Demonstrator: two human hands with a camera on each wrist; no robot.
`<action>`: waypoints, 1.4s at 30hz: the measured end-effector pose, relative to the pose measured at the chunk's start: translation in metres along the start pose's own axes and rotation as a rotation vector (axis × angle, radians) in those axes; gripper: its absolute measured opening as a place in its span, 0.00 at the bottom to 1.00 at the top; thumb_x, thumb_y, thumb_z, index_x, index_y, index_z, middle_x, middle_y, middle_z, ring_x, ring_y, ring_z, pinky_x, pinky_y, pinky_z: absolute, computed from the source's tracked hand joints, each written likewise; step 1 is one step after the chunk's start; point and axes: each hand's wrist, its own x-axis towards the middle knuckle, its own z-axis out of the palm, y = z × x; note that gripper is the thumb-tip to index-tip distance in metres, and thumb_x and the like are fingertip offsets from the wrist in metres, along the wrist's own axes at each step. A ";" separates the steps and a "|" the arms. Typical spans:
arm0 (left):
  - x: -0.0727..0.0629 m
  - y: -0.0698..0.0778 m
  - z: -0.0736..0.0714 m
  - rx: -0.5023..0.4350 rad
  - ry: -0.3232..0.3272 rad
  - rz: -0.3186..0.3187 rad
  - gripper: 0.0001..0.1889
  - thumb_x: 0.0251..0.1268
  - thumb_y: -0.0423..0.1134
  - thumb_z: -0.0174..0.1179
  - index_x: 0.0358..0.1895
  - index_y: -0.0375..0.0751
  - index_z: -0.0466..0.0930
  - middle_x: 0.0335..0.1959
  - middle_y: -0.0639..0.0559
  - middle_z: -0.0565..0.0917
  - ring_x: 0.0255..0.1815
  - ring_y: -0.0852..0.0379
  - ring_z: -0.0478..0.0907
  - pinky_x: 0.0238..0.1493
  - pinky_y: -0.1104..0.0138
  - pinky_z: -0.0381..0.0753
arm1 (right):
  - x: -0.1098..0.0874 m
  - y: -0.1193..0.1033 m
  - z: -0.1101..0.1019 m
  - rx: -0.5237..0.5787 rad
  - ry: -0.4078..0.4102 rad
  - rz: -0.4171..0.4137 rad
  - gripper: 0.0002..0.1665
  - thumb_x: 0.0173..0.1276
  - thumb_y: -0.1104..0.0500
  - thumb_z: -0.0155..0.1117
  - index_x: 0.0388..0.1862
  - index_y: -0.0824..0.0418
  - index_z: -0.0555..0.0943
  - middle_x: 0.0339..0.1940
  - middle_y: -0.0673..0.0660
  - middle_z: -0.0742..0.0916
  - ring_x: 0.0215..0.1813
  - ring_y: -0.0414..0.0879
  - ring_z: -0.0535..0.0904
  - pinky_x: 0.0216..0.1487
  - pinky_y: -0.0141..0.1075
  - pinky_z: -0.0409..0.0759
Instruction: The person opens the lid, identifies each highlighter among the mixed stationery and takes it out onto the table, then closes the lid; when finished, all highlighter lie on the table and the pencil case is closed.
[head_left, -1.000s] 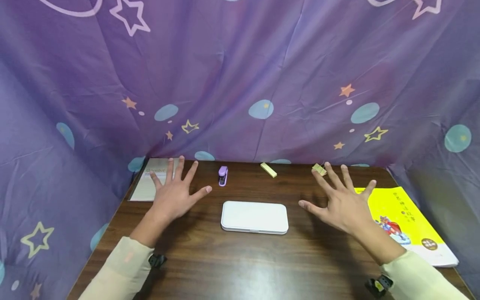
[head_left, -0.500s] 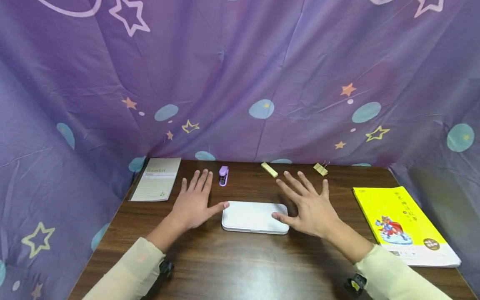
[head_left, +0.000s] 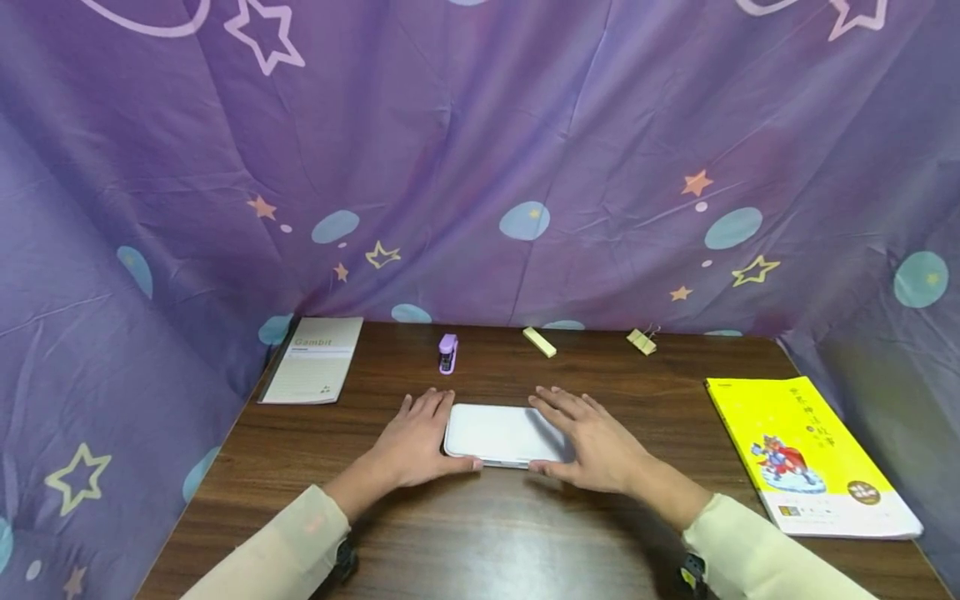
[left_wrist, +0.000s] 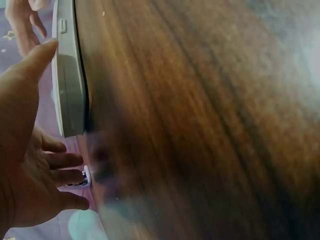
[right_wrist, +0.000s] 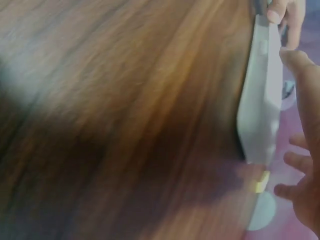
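Observation:
A flat white pencil case (head_left: 498, 433) lies in the middle of the wooden table, its lid down. My left hand (head_left: 414, 442) is at its left end, thumb at the front edge and fingers extended along the side. My right hand (head_left: 606, 448) overlaps the right end, thumb near the front edge, fingers reaching over the back corner. In the left wrist view the left thumb tip meets the rim of the case (left_wrist: 70, 90), with the other fingers spread beyond it. The right wrist view has the right thumb at the lid's edge and the other fingers apart from the case (right_wrist: 260, 100).
Along the back of the table (head_left: 480, 533) are a notebook (head_left: 313, 362), a small purple stapler (head_left: 447, 354), a pale yellow bar (head_left: 539, 342) and a yellow binder clip (head_left: 642, 340). A yellow book (head_left: 806, 450) lies at the right. Purple curtains (head_left: 480, 150) surround the table.
Both hands have moved inward and toward the table's front edge, from spread wide apart to the two ends of the pencil case. The case has stayed in place.

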 end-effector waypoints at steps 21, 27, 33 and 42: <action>0.005 0.003 0.007 0.014 0.054 0.047 0.60 0.63 0.77 0.70 0.80 0.27 0.68 0.80 0.32 0.73 0.87 0.33 0.65 0.88 0.33 0.61 | 0.004 0.014 0.035 0.013 0.075 -0.075 0.58 0.69 0.27 0.75 0.82 0.67 0.75 0.78 0.66 0.82 0.75 0.62 0.83 0.73 0.54 0.86; 0.007 0.003 0.007 0.024 0.047 0.057 0.60 0.64 0.76 0.70 0.80 0.25 0.67 0.80 0.31 0.73 0.87 0.33 0.65 0.87 0.32 0.62 | 0.006 0.015 0.033 0.018 0.055 -0.085 0.57 0.71 0.27 0.73 0.82 0.67 0.74 0.79 0.66 0.82 0.75 0.62 0.83 0.74 0.55 0.85; 0.007 0.003 0.008 0.017 0.027 0.049 0.61 0.64 0.76 0.70 0.80 0.24 0.66 0.80 0.30 0.72 0.87 0.32 0.65 0.88 0.32 0.61 | 0.007 0.015 0.032 0.020 0.041 -0.109 0.56 0.72 0.29 0.73 0.82 0.68 0.74 0.78 0.67 0.82 0.75 0.62 0.83 0.74 0.55 0.85; 0.004 0.006 0.007 0.005 0.019 0.031 0.60 0.63 0.74 0.72 0.80 0.23 0.66 0.80 0.29 0.72 0.87 0.32 0.65 0.88 0.32 0.60 | 0.007 0.015 0.034 -0.012 0.036 -0.146 0.56 0.74 0.29 0.72 0.82 0.69 0.74 0.77 0.68 0.83 0.73 0.62 0.84 0.74 0.54 0.86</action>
